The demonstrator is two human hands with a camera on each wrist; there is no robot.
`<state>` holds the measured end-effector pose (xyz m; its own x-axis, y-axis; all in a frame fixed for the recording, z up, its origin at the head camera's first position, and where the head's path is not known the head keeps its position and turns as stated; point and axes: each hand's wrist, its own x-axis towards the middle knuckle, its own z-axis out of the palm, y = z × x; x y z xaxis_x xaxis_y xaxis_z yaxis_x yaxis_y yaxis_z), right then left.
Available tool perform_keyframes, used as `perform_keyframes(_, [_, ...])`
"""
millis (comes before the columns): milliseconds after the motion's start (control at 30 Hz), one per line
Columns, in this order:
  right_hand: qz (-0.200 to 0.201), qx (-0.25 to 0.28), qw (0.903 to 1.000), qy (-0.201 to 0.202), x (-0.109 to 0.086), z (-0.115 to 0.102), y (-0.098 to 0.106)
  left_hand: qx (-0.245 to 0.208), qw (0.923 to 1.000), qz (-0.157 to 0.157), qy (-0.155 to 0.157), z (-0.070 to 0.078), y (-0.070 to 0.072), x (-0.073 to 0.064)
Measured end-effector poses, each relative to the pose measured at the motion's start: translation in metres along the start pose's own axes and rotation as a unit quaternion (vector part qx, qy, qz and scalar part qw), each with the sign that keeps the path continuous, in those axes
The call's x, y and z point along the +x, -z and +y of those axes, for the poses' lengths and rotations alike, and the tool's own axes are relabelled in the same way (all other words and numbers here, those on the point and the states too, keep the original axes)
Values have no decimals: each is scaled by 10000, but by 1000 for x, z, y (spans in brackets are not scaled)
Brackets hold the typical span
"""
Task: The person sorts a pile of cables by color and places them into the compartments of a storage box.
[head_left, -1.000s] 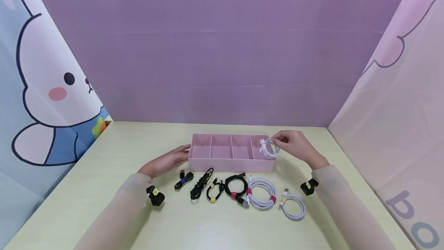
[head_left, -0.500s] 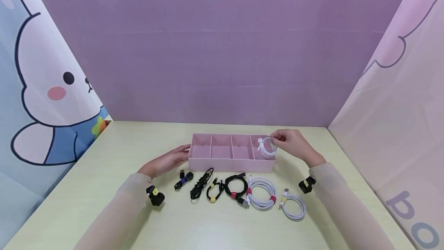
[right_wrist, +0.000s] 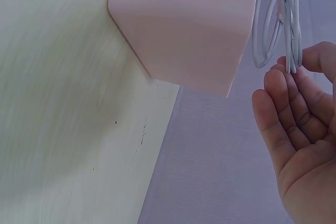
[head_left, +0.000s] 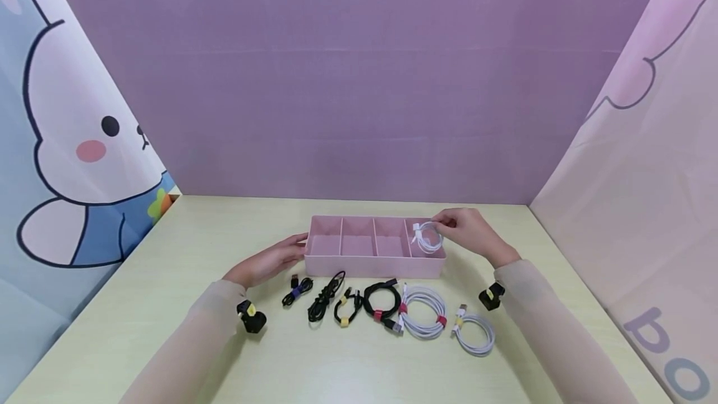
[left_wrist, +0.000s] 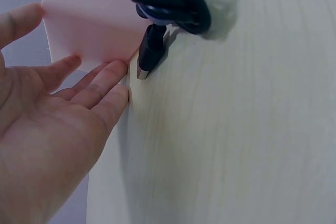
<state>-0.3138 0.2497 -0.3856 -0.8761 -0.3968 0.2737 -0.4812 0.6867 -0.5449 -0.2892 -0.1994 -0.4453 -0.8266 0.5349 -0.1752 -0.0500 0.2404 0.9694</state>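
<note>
My right hand (head_left: 470, 232) pinches a coiled white cable (head_left: 428, 239) between thumb and fingertips, over the rightmost compartment of the pink divided box (head_left: 376, 267). In the right wrist view the white coil (right_wrist: 289, 30) hangs from the fingertips beside the box's rim. My left hand (head_left: 269, 262) rests its fingers against the box's left end. Seen from the left wrist, the thumb and fingers of that hand (left_wrist: 58, 114) are spread along the pink end wall (left_wrist: 94, 30), and a black cable's USB plug (left_wrist: 151, 51) lies close to them.
In front of the box lies a row of coiled cables: a small black one with a purple tie (head_left: 297, 292), a black bundle (head_left: 325, 298), a black coil with yellow ties (head_left: 348, 308), a black coil with a red tie (head_left: 382, 302), a large white coil (head_left: 423, 312) and a smaller white coil (head_left: 475, 334).
My right hand has moved slightly left with the white cable, bringing it further over the right compartment. The left hand and the box have stayed in place.
</note>
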Motion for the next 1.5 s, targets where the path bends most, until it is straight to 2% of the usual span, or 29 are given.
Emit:
perform_keyframes(600, [-12,-399,9992,44,1,3,-5,12,10000,-44,-44,-1,0,0])
perform_keyframes(1133, [-4,-427,9991,62,-10,4,3,-5,10000,-4,28,0,0,0])
perform_keyframes(1500, [-4,-519,9986,28,-16,5,9,-13,10000,-53,-71,-1,-1,0])
